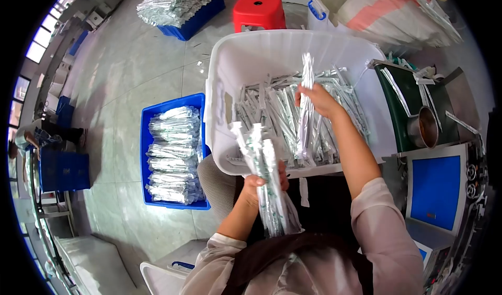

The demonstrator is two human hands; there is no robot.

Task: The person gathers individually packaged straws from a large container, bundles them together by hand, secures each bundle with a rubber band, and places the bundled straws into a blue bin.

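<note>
My left hand (259, 186) is closed round a thick bundle of long thin wrapped packets (266, 190), held upright close to my apron. What lies inside the shiny wrappers I cannot make out. Over a large white bin (293, 41), my right hand (320, 100) grips a slimmer bundle of wrapped packets (306, 120) that also stands on end. Many loose packets (277, 104) of the same kind lie jumbled in the bin below it. The right fingers are partly hidden behind their bundle.
Left of the bin, a blue crate (145, 154) holds stacked bundles. Another heaped blue crate (201, 18) and a red stool (259, 12) stand beyond. At right are a green-topped surface (393, 107) and a metal cup (423, 129). A person (36, 135) works far left.
</note>
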